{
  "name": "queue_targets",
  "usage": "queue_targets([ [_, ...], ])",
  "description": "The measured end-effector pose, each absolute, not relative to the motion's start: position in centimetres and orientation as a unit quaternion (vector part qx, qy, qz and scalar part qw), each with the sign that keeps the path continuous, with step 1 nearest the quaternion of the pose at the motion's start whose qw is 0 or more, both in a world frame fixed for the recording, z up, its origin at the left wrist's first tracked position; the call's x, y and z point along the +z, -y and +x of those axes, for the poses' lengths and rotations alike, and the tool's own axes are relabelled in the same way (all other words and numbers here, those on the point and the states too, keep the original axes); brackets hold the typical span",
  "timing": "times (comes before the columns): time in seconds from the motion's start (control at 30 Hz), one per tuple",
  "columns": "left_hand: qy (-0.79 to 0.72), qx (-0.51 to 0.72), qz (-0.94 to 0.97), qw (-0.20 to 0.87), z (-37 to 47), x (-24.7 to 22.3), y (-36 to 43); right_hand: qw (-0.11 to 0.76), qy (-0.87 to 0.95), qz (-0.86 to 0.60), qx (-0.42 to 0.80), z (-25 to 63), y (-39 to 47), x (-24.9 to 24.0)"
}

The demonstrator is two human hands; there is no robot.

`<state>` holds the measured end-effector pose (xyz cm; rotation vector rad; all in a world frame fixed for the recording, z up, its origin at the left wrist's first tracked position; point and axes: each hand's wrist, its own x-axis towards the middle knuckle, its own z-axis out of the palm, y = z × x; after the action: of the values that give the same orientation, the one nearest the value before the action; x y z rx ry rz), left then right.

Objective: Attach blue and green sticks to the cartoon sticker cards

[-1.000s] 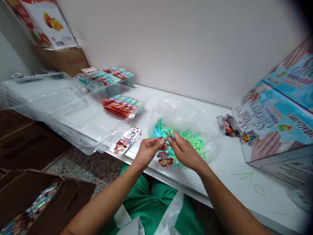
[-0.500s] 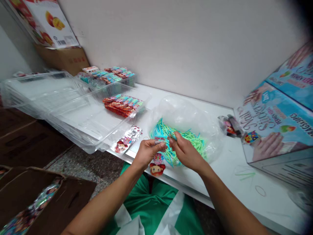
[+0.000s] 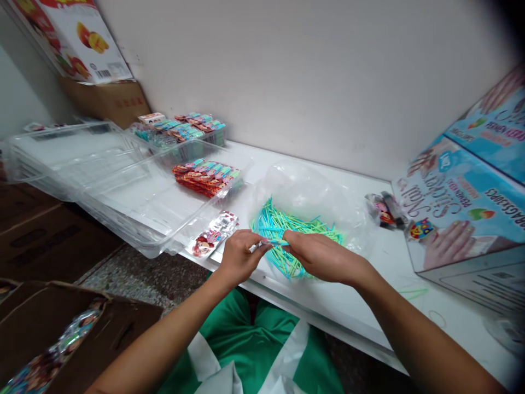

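My left hand is closed in a pinch on a small packet, of which only a pale edge shows. My right hand faces it, fingers pressed together on a few thin green and blue sticks that run between the two hands, their left ends at the packet. Whether the ends are inside the packet, I cannot tell. Just behind the hands, a clear plastic bag lies spread with many loose green and blue sticks in it. Silver printed packets lie left of my left hand.
A clear plastic tray at left overhangs the table edge and holds a row of red packets. A filled tray stands behind. Printed blue boxes are at right. A brown carton sits lower left.
The packet that hung below my left hand is now turned up and mostly hidden. My right hand has turned flatter, and its sticks now reach the packet at my left fingertips.
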<state>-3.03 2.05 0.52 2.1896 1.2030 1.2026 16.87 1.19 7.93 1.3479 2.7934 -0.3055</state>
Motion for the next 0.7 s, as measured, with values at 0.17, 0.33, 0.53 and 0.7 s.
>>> queue_targets([
  [0.17, -0.354, 0.374, 0.857, 0.037, -3.6, 0.8, -2.5, 0.062, -0.9, 0.42, -0.099, 16.6, -1.5, 7.9],
  [0.33, -0.333, 0.276, 0.901, -0.034, -3.2, 1.2, -2.3, 0.106, -0.889, 0.435, -0.1, 15.8, -1.4, 7.8],
  [0.53, -0.363, 0.165, 0.913, 0.083, -2.4, 1.5, -1.2, 0.128, -0.882, 0.429, -0.151, 15.2, -1.9, 7.7],
  [0.7, -0.379, 0.228, 0.806, 0.393, -2.6, 1.5, -0.3, 0.015, -0.887, 0.374, -0.272, 16.5, -3.1, 8.3],
])
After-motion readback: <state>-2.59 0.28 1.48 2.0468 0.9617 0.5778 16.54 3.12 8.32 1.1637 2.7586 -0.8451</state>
